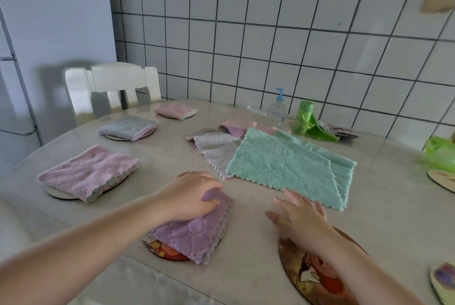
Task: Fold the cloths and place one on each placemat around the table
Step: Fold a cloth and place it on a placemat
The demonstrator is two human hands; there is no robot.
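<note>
A: Pressing the folded purple cloth [197, 235] onto its round placemat [170, 254], the left hand [189, 196] lies on it with fingers lightly curved; the right hand [299, 218] hovers flat with fingers spread, holding nothing.

B: Risk?

A: Judged likely: reaching for the teal cloth [283, 165] could drag the grey cloth [216, 150] beneath, or skip the bare placemat [312, 277].

B: Setting?

A: Marbled tabletop [369, 206]; gridded white wall tiles [270, 33]; white chair [115, 87].

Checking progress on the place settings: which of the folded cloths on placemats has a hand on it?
The purple folded cloth nearest the person; the left hand rests on it. The pink and grey ones lie untouched.
</note>
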